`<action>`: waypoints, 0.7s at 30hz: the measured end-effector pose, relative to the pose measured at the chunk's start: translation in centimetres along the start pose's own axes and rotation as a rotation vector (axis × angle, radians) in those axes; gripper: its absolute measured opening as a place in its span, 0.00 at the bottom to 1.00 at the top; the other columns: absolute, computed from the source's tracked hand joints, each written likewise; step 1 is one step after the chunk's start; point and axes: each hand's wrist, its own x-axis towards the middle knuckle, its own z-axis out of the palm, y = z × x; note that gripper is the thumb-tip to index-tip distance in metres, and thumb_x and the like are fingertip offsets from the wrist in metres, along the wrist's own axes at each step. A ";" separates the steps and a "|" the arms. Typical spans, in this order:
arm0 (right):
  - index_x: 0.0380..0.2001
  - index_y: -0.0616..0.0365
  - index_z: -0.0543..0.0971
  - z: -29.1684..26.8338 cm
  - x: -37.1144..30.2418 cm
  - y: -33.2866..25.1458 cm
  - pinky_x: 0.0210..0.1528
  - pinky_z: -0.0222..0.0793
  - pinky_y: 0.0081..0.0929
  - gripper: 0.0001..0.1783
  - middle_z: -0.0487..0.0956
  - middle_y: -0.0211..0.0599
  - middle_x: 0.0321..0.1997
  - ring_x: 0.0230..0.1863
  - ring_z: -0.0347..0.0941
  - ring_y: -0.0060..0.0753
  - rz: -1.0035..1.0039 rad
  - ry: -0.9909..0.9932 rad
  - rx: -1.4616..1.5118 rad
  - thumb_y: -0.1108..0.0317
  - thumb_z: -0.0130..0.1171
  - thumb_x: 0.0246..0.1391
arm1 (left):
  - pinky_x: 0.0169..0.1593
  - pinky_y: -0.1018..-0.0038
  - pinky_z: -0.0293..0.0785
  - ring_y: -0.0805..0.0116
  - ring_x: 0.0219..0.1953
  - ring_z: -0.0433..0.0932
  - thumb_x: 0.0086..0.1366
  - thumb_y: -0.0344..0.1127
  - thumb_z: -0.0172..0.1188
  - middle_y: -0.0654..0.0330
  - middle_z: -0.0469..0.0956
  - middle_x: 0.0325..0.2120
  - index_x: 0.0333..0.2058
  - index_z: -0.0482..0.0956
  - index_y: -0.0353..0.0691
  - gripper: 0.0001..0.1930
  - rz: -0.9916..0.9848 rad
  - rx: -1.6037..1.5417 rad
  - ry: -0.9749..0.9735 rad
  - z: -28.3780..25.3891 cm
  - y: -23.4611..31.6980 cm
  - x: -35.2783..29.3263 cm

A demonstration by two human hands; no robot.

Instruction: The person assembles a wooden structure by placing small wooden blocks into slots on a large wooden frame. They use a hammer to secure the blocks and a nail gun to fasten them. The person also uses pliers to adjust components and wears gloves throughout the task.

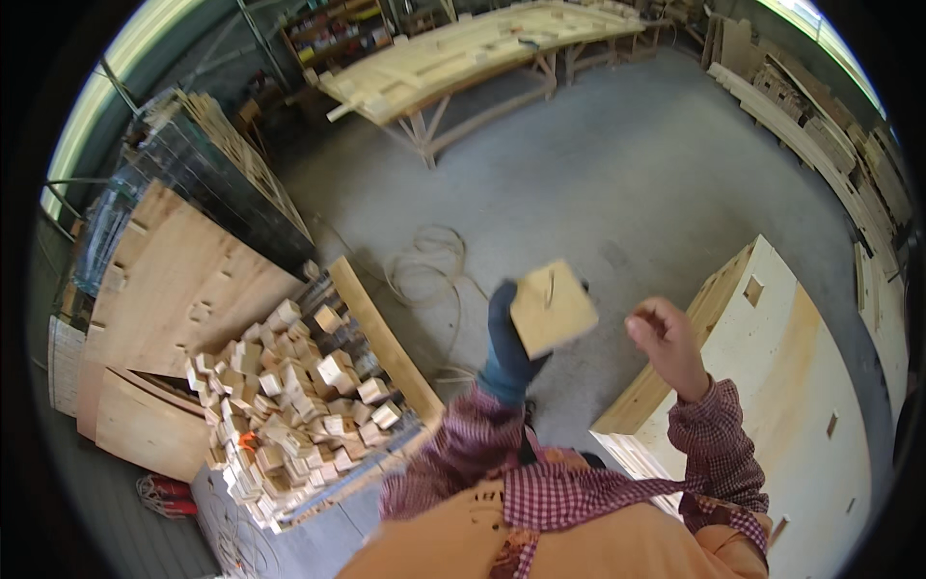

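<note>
A square, pale wooden block (553, 307) is gripped in my left hand (509, 338), which wears a dark blue-green glove. Its broad face is turned up and bears a short, dark curved mark or thin piece; I cannot tell which. My bare right hand (668, 345) is raised to the right of the block, apart from it. The fingers there are curled in toward the thumb, and whatever they may hold is hidden. Below and left of my left hand lies a heap of cut wooden blocks (289, 396), with a small orange thing among them.
A long plank (386, 338) edges the heap. Plywood sheets (183, 280) lean behind it. On my right stands a large panel stack (772, 386) with cut holes. A coiled hose (424, 265) lies on the grey floor. Farther off is a long wooden workbench (482, 48); lumber (801, 116) lines the right wall.
</note>
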 end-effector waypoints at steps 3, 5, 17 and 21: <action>0.47 0.60 0.71 -2.9 6.3 4.8 0.34 0.67 0.17 0.20 0.75 0.31 0.36 0.31 0.68 0.20 0.141 -0.048 0.087 0.68 0.59 0.50 | 0.60 0.56 0.59 0.49 0.56 0.66 0.59 0.58 0.46 0.44 0.66 0.54 0.57 0.60 0.32 0.37 -0.063 0.008 0.071 -2.1 1.1 11.5; 0.52 0.59 0.68 -4.5 10.7 7.3 0.35 0.69 0.18 0.24 0.75 0.33 0.40 0.34 0.70 0.21 0.189 -0.036 0.121 0.69 0.58 0.51 | 0.60 0.56 0.60 0.51 0.56 0.66 0.59 0.58 0.46 0.45 0.66 0.54 0.57 0.60 0.32 0.37 -0.066 0.048 0.103 -2.1 1.3 17.7; 0.56 0.63 0.65 -16.9 40.4 24.4 0.35 0.73 0.15 0.22 0.76 0.35 0.44 0.38 0.75 0.23 0.659 -0.054 0.993 0.65 0.45 0.61 | 0.56 0.66 0.66 0.62 0.53 0.69 0.66 0.53 0.42 0.55 0.68 0.53 0.60 0.58 0.40 0.30 -0.187 0.312 0.055 -5.5 -5.0 54.1; 0.54 0.63 0.67 -21.1 50.2 28.2 0.35 0.73 0.17 0.20 0.77 0.34 0.41 0.36 0.75 0.23 0.665 -0.024 1.032 0.64 0.46 0.61 | 0.60 0.70 0.59 0.64 0.59 0.63 0.66 0.46 0.47 0.56 0.60 0.59 0.64 0.49 0.41 0.32 0.021 0.486 0.205 -7.8 -4.1 63.6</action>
